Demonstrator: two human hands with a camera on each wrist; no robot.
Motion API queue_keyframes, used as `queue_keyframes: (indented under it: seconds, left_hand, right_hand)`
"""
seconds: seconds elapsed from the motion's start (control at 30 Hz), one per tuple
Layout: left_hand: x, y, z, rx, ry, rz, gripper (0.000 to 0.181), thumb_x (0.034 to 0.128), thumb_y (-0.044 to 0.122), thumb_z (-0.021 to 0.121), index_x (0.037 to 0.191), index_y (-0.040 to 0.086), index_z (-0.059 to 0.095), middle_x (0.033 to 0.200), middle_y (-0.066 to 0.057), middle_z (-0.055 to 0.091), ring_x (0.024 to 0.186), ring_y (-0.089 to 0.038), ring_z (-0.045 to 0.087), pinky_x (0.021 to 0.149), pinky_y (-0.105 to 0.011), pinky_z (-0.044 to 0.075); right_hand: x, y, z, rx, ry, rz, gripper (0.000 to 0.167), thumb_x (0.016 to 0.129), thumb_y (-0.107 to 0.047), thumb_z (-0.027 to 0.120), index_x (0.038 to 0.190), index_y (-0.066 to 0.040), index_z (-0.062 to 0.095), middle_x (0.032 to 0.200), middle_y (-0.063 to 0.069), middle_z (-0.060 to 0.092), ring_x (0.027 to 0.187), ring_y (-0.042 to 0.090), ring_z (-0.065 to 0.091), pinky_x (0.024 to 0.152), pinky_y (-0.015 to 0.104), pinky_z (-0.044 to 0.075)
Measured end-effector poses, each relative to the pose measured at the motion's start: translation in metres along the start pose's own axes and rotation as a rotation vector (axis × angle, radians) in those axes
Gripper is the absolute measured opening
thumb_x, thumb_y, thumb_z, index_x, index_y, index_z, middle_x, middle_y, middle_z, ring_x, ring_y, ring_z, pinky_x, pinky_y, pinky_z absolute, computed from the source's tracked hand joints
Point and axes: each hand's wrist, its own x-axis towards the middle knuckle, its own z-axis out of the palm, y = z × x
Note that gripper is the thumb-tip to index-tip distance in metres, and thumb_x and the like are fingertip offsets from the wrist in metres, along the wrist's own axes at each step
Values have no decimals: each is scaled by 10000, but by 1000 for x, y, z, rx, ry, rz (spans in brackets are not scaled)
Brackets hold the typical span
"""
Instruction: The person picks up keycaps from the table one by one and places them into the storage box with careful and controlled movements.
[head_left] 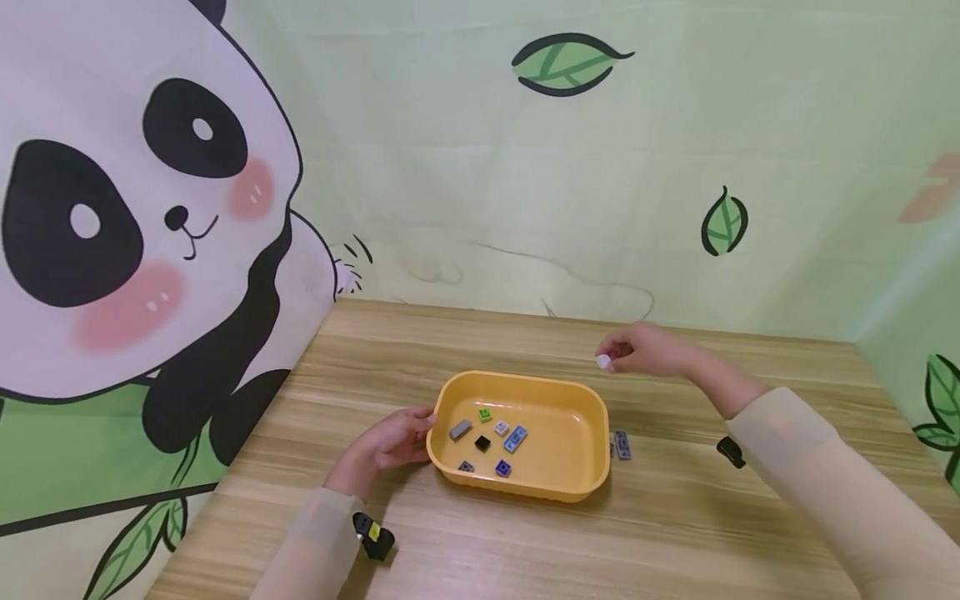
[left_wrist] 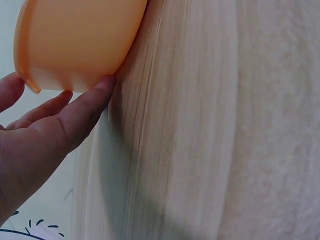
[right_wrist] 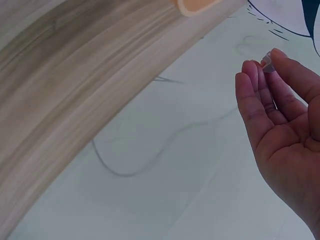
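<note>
My right hand [head_left: 648, 350] is raised behind the right end of the yellow basin, pinching a small white toy brick [head_left: 603, 362] between thumb and fingertips. In the right wrist view the same brick [right_wrist: 268, 63] looks greyish and partly covered by the fingers. At the basin's left end, my left hand [head_left: 393, 439] touches the outer wall, its fingers [left_wrist: 82, 107] fairly straight. Inside the basin [head_left: 566, 433] several small toy bricks lie loose: a lime green one [head_left: 485, 414], a grey one [head_left: 461, 430], a black one [head_left: 482, 443], a light blue one [head_left: 515, 438] and a dark blue one [head_left: 503, 468].
Just right of the basin, a blue-grey brick [head_left: 622, 445] lies on the wooden table [head_left: 525, 550]. Black devices sit at the left wrist [head_left: 373, 536] and under the right forearm [head_left: 731, 452]. A pale green backdrop [head_left: 450, 167] with a panda stands behind the table.
</note>
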Motion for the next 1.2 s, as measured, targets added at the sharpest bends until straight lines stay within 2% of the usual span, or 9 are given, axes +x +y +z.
queue_keyframes:
  seconds: [0.13, 0.43, 0.7, 0.93, 1.2]
  left_hand:
    - [0, -1, 0, -9, 18, -5, 594, 1097, 152, 365, 1603, -76, 153, 1491, -174, 515, 1083, -50, 582, 982, -336, 504]
    - [0, -1, 2, -7, 14, -6, 593, 1100, 158, 358, 1608, -64, 148, 1594, -250, 385, 1115, -60, 569, 1001, -343, 500]
    - [-1, 0, 2, -8, 6, 5, 586, 1100, 151, 348, 1606, -69, 150, 1568, -237, 416, 1107, -53, 566, 982, -322, 497]
    - [-1, -1, 0, -23, -12, 18, 597, 1096, 155, 362, 1600, -82, 145, 1432, -110, 561, 1095, -53, 582, 976, -325, 505]
    - [0, -1, 0, -21, -22, 19, 593, 1094, 150, 345, 1599, -84, 143, 1487, -142, 517, 1106, -48, 578, 993, -330, 496]
  right_hand:
    - [7, -7, -5, -17, -7, -17, 207, 958, -61, 671, 1117, 65, 710, 962, 137, 723, 861, 170, 589, 804, 327, 555]
    - [23, -20, -8, -43, -49, -10, 210, 967, -79, 665, 1130, 42, 714, 1012, 158, 725, 897, 187, 608, 851, 361, 566]
    - [39, -29, -5, -73, -90, -39, 209, 946, -56, 671, 1126, 42, 711, 1001, 129, 719, 911, 181, 612, 858, 352, 544]
    - [52, -37, 0, -52, -143, -23, 220, 927, -22, 680, 1134, 49, 701, 1016, 137, 711, 905, 175, 603, 838, 300, 544]
    - [64, -48, 7, -62, -183, -3, 186, 927, -17, 676, 1106, 22, 704, 1015, 122, 707, 905, 174, 599, 842, 288, 545]
